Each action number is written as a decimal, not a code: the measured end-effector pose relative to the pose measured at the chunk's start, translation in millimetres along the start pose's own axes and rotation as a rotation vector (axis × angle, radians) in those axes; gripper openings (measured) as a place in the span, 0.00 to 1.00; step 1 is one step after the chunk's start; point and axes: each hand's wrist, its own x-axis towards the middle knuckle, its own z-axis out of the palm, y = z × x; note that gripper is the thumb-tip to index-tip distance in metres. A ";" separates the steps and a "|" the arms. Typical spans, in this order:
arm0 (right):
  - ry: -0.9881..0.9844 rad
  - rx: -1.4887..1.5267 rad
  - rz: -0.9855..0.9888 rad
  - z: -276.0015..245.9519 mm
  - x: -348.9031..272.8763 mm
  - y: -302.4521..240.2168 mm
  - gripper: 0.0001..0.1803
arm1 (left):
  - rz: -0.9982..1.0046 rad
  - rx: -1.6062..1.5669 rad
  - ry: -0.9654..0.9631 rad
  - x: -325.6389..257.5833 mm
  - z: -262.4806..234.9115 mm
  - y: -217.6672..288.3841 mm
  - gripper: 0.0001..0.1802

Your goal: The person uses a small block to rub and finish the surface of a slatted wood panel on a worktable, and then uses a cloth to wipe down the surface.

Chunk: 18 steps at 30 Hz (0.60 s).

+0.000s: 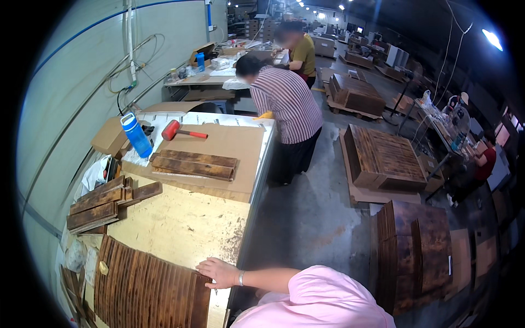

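Note:
My right hand (219,273) lies over the upper right corner of a row of dark brown wooden slats (147,281). Its fingers are stretched out and touch the end slat, with nothing gripped. The slats stand packed side by side on the pale worktable (180,218). Beyond them, loose brown wood pieces (98,205) are piled at the left. Two or so longer boards (194,165) lie on a cardboard sheet (232,145), and a red mallet (171,130) rests behind these. My left hand is out of view.
A blue bottle (136,135) and a cardboard box (110,136) stand by the wall. A person in a striped shirt (287,98) bends at the table's far end, another person behind. Stacked brown panels (413,251) and a brown wooden stack (383,156) stand on the right.

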 end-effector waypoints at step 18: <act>0.016 0.039 -0.006 1.8 0.1 2.8 0.32 | -0.052 0.005 -0.025 -5.2 9.6 -2.3 0.33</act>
